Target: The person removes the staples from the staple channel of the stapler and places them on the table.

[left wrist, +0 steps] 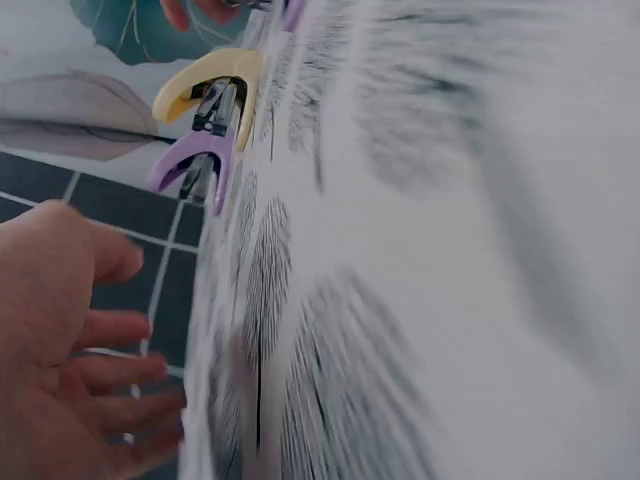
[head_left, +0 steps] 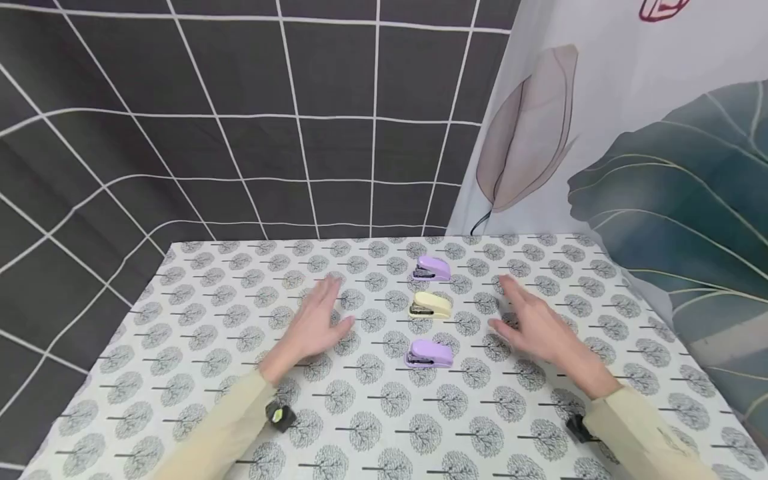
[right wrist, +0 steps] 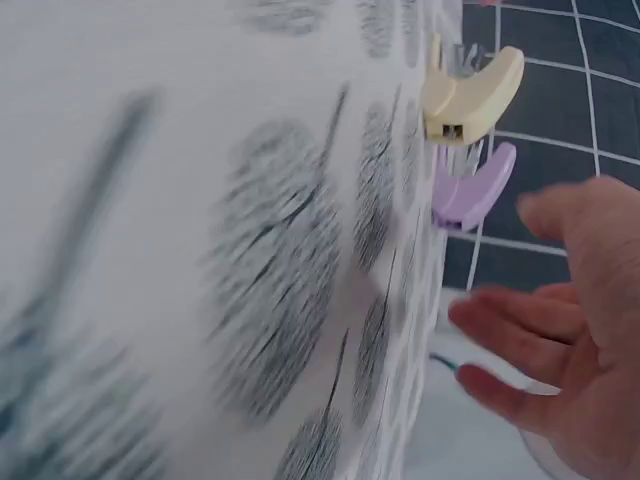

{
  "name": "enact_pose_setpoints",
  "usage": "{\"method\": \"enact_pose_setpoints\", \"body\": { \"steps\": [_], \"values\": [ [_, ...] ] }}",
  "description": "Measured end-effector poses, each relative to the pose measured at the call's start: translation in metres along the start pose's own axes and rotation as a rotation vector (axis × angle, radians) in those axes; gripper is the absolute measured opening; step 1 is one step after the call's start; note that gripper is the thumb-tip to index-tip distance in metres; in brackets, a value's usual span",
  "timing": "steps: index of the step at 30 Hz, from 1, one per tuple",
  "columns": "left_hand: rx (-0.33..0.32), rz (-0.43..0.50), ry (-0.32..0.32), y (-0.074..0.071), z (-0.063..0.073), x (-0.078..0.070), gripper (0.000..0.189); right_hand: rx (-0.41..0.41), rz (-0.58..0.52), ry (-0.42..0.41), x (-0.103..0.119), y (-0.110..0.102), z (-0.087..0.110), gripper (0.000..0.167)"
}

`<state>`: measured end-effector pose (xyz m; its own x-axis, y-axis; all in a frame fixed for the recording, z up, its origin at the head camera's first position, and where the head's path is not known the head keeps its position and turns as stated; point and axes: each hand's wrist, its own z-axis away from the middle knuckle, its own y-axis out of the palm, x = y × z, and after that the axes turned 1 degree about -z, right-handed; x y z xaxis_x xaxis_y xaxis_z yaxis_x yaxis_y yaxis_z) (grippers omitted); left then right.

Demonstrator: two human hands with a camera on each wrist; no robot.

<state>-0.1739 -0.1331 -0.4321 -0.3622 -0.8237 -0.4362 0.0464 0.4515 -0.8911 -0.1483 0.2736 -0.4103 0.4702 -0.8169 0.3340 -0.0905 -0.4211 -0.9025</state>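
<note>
A dark gridded cloth (head_left: 336,73) hangs behind your work, with a pale leaf-printed cloth (head_left: 624,87) alongside it at right. In front of you spreads the white, tree-printed counter (head_left: 372,460). Over it are your left hand (head_left: 313,322) and right hand (head_left: 536,325), well apart — fingers extended, thumbs spread away, both holding nothing. Between them, three staplers sit in a row leading away from you: the near lilac stapler (head_left: 433,351), the cream stapler (head_left: 435,303) and the far lilac stapler (head_left: 437,267) — each separate from the next.
</note>
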Motion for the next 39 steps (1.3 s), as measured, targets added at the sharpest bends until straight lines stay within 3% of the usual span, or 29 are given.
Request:
{"method": "enact_pose_setpoints", "body": {
  "steps": [2, 5, 9, 12, 18, 24, 32, 39],
  "values": [
    [-0.022, 0.113, -0.009, 0.007, -0.021, -0.008, 0.057, -0.065, -0.079, -0.041, 0.004, 0.005, -0.016, 0.055],
    [-0.041, 0.299, -0.037, 0.02, -0.056, -0.02, 0.038, -0.086, -0.165, -0.065, 0.014, 0.012, -0.049, 0.034],
    [-0.026, 0.496, -0.071, 0.035, -0.092, -0.033, 0.048, -0.017, -0.191, -0.084, 0.025, 0.024, -0.093, 0.036],
    [-0.015, 0.51, -0.069, 0.043, -0.107, -0.04, 0.056, 0.026, -0.15, -0.067, 0.031, 0.031, -0.114, 0.041],
    [-0.022, 0.43, -0.043, 0.054, -0.125, -0.052, 0.047, 0.09, -0.109, -0.035, 0.036, 0.038, -0.135, 0.049],
    [-0.022, 0.303, -0.069, 0.062, -0.133, -0.058, 0.038, 0.131, -0.101, -0.04, 0.034, 0.043, -0.143, 0.046],
    [-0.012, 0.296, -0.096, 0.07, -0.135, -0.058, 0.032, 0.185, -0.078, -0.05, 0.032, 0.05, -0.146, 0.045],
    [-0.027, 0.312, -0.092, 0.075, -0.137, -0.058, 0.029, 0.18, -0.074, -0.037, 0.028, 0.052, -0.146, 0.04]
  ]
}}
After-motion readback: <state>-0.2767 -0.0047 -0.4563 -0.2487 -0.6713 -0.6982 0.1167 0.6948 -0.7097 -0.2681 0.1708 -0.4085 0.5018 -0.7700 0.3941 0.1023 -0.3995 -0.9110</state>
